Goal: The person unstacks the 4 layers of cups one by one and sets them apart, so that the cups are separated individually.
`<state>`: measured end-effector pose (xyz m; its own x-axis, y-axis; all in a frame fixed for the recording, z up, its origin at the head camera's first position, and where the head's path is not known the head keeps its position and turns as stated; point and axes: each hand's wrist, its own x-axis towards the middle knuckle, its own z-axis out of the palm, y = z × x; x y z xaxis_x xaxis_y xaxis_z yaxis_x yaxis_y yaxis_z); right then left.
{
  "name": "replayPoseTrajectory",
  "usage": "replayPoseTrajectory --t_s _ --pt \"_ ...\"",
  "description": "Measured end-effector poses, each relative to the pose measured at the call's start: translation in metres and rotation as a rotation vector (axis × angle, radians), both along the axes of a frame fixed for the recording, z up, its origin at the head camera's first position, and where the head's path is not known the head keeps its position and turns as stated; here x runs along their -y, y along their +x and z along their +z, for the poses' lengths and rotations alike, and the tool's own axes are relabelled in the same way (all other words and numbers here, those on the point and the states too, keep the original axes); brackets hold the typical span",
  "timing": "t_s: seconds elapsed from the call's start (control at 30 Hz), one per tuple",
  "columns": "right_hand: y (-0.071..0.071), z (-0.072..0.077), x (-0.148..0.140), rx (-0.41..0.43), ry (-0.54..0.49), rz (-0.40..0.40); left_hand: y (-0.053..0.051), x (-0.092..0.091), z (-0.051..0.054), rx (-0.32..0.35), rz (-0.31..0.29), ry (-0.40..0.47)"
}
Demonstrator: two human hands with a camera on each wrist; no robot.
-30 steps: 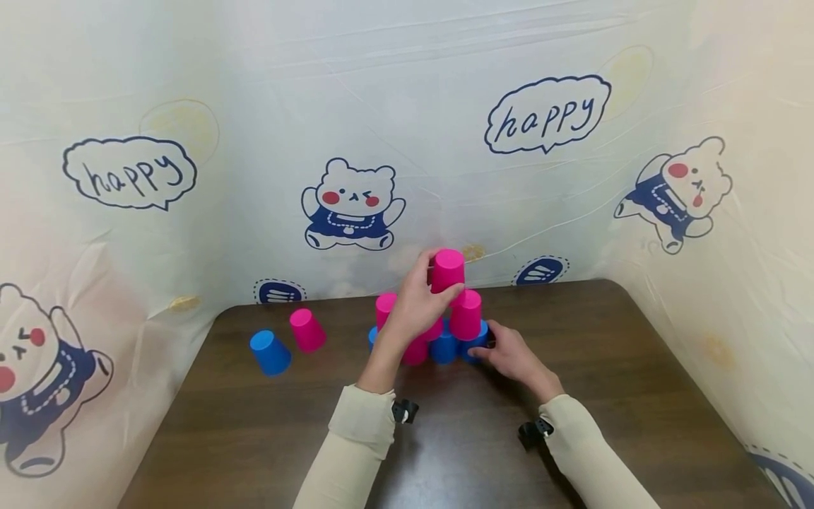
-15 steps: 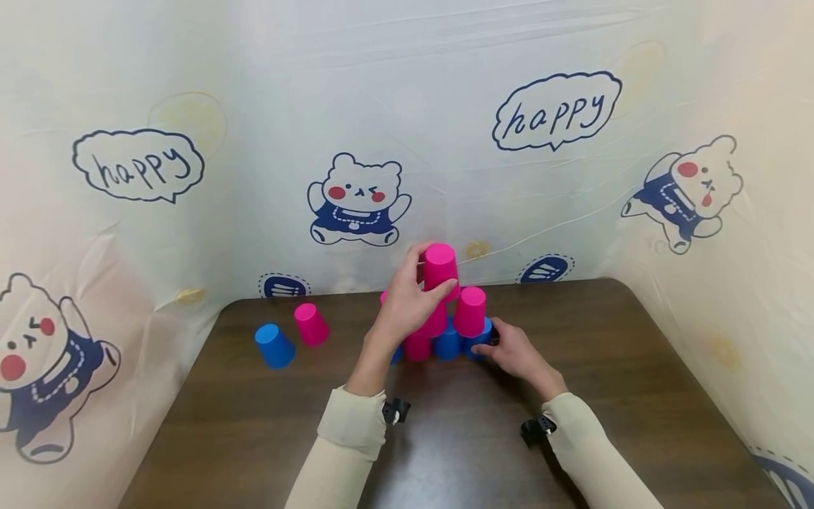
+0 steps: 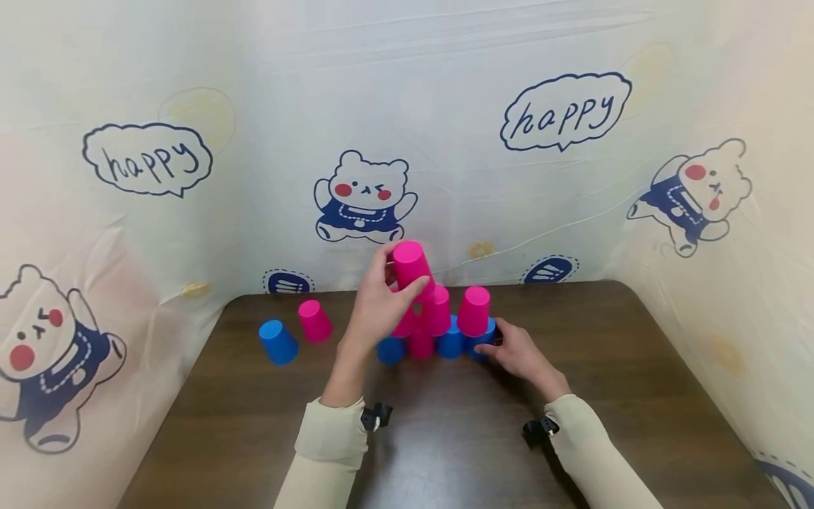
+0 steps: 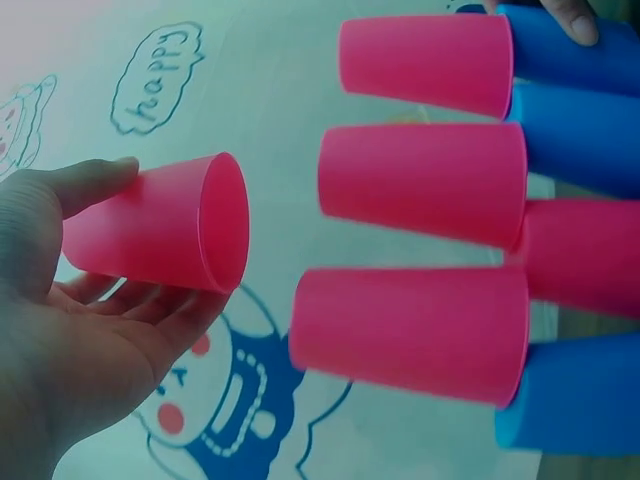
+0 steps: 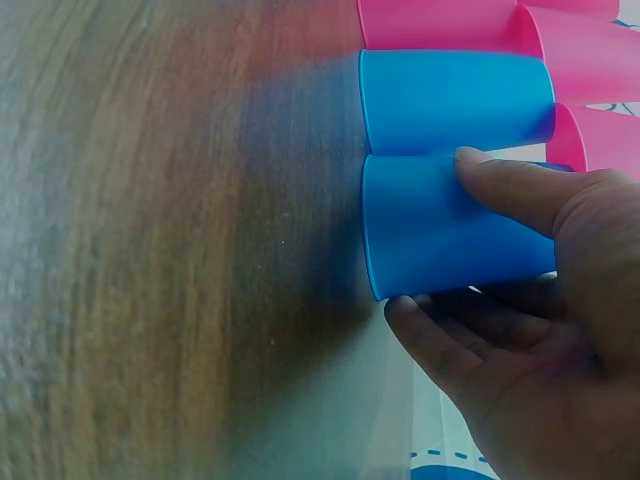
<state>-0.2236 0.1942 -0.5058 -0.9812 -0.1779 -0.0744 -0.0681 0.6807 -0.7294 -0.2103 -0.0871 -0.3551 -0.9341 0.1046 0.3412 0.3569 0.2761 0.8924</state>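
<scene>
My left hand [image 3: 376, 305] grips an upside-down pink cup [image 3: 410, 260] between thumb and fingers, above a cup wall. In the left wrist view, a gap separates this cup from the row beneath. That row has a left pink cup [image 4: 415, 325], a middle pink cup [image 4: 425, 180] and a right pink cup [image 4: 425, 65], all mouth down. They rest on a bottom row: a blue cup [image 3: 391, 350] at left, a pink cup [image 3: 420, 346], a blue cup [image 3: 450, 343] and a rightmost blue cup [image 5: 455, 225]. My right hand [image 3: 520, 352] holds that rightmost one, thumb in front.
On the left part of the brown table [image 3: 458, 424], a blue cup [image 3: 278, 342] and a pink cup [image 3: 315, 322] stand apart from the wall, mouth down. A printed curtain [image 3: 445, 141] hangs behind the table and along both sides.
My left hand has carried its pink cup leftward, from above the right side of the pink row to above its left side. The right hand stays on the rightmost blue cup.
</scene>
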Motion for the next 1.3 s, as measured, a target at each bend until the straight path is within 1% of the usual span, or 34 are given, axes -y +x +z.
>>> replayPoseTrajectory --t_s 0.13,0.23,0.33,0.5,0.63,0.7,0.8,0.93,1.0,1.07,1.2,1.3 --pt "0.001 0.000 0.001 0.008 -0.003 0.006 0.004 0.016 0.001 -0.038 0.023 0.032" --pt "0.001 0.000 0.000 0.006 0.005 0.009 0.007 0.027 0.002 -0.042 0.035 0.055" --pt "0.002 0.000 -0.001 -0.004 0.008 0.006 0.009 0.036 0.001 -0.028 0.067 0.073" --pt "0.002 0.001 -0.002 -0.007 0.003 0.008 0.010 0.050 -0.002 -0.018 0.144 0.129" --pt "0.002 0.002 -0.001 -0.005 0.006 0.008 0.010 0.066 -0.008 -0.023 0.215 0.179" --pt "0.002 0.001 -0.001 -0.005 0.007 0.011 0.009 0.074 -0.012 -0.013 0.253 0.199" --pt "0.002 0.002 0.000 -0.003 0.005 0.009 0.009 0.084 -0.020 0.017 0.312 0.207" --pt "0.002 0.001 -0.001 -0.008 0.000 0.015 0.006 0.093 -0.031 0.050 0.356 0.195" --pt "0.001 0.001 -0.001 -0.010 -0.004 0.015 0.004 0.097 -0.038 0.062 0.368 0.184" --pt "0.001 0.001 -0.001 -0.015 -0.002 0.020 0.000 0.100 -0.047 0.071 0.371 0.173" --pt "0.002 0.001 -0.001 -0.019 0.001 0.012 -0.010 0.105 -0.069 0.080 0.371 0.147" --pt "0.002 0.000 0.000 -0.017 0.001 0.007 -0.015 0.108 -0.084 0.109 0.381 0.118"
